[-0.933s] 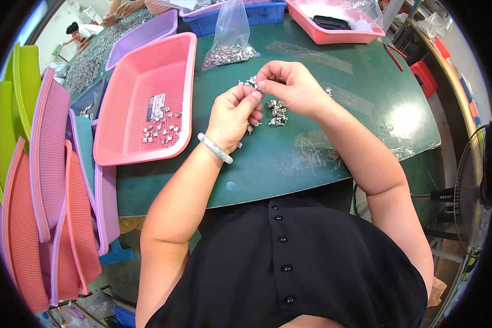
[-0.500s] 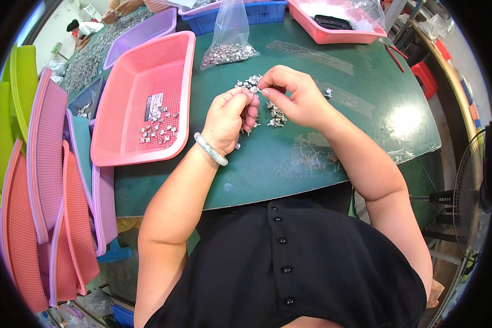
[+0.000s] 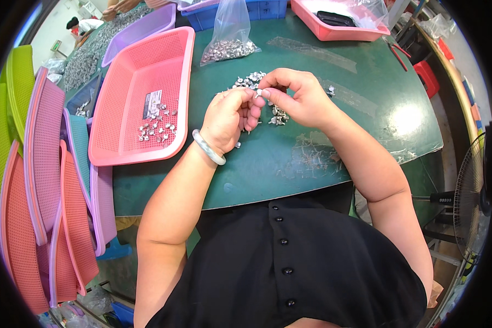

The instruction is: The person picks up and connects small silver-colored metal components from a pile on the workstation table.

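My left hand (image 3: 227, 117), with a pale bangle (image 3: 209, 147) on its wrist, is closed with its fingers curled and its thumb pressed in. From the right, my right hand (image 3: 296, 101) meets it in a pinch. Between both sets of fingertips sits a small silvery metal part (image 3: 258, 93) with a round head; its finer shape is too small to tell. Just behind and below the fingers lies a loose pile of similar metal parts (image 3: 249, 80). To the left, a pink mesh basket (image 3: 136, 65) holds several such parts and a printed label.
A clear plastic bag (image 3: 229, 49) of metal parts stands beyond my hands. Further back are a blue basket (image 3: 265, 9) and a pink tray (image 3: 344, 34). Red-handled pliers (image 3: 397, 53) lie at the right. Stacked coloured baskets (image 3: 44, 164) crowd the left; a fan (image 3: 469, 186) stands right.
The small metal part shows more plainly between my fingertips, and my right thumb has come up against it. Both hands stay almost in place over the table.
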Motion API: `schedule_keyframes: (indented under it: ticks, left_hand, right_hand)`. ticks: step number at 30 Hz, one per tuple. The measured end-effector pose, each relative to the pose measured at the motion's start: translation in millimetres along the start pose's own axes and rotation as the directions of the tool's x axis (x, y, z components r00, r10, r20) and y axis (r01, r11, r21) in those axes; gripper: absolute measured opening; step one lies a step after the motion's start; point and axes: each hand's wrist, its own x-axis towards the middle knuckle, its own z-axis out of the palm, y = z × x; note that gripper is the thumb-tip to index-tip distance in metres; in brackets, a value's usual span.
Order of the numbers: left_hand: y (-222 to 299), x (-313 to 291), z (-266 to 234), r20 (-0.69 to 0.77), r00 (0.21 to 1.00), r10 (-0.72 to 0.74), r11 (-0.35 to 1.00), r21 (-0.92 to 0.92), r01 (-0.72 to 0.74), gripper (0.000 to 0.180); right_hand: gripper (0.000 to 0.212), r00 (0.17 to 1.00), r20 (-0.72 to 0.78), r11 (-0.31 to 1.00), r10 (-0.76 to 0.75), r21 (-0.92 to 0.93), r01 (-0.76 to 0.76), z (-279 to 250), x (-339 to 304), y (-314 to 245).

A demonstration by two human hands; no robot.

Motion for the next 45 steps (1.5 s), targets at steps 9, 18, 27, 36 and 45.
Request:
schedule_keyframes:
  ticks: [9, 18, 27, 36, 45]
  left_hand:
    - [-2.8, 2.0, -4.1, 0.015, 1.000, 0.024, 1.000, 0.007, -0.024, 0.016]
    - [-1.4, 0.6, -2.2, 0.009, 1.000, 0.004, 1.000, -0.003, -0.004, 0.021]
    - [-3.3, 2.0, -3.9, 0.032, 0.999, -0.013, 0.999, -0.039, 0.015, 0.023]
    - [-4.3, 0.8, -0.6, -0.040, 0.995, 0.094, 0.995, 0.048, -0.092, 0.009]
    - [-5.3, -1.0, 2.0, -0.070, 0.987, 0.144, 0.985, 0.108, -0.136, 0.010]
  right_hand:
    - [0.014, 0.999, 0.025, 0.997, 0.038, 0.073, -0.039, -0.5, 0.7, -2.2]
    - [0.015, 0.982, 0.082, 0.967, 0.171, 0.177, -0.183, -1.4, 1.3, -2.4]
    - [0.014, 0.977, 0.099, 0.957, 0.188, 0.205, -0.205, -2.2, 0.5, 0.2]
    - [0.017, 0.979, 0.106, 0.948, 0.172, 0.253, -0.194, -0.6, 1.4, 4.3]
    - [0.017, 0.967, 0.148, 0.925, 0.206, 0.295, -0.242, -0.6, 1.9, 5.0]
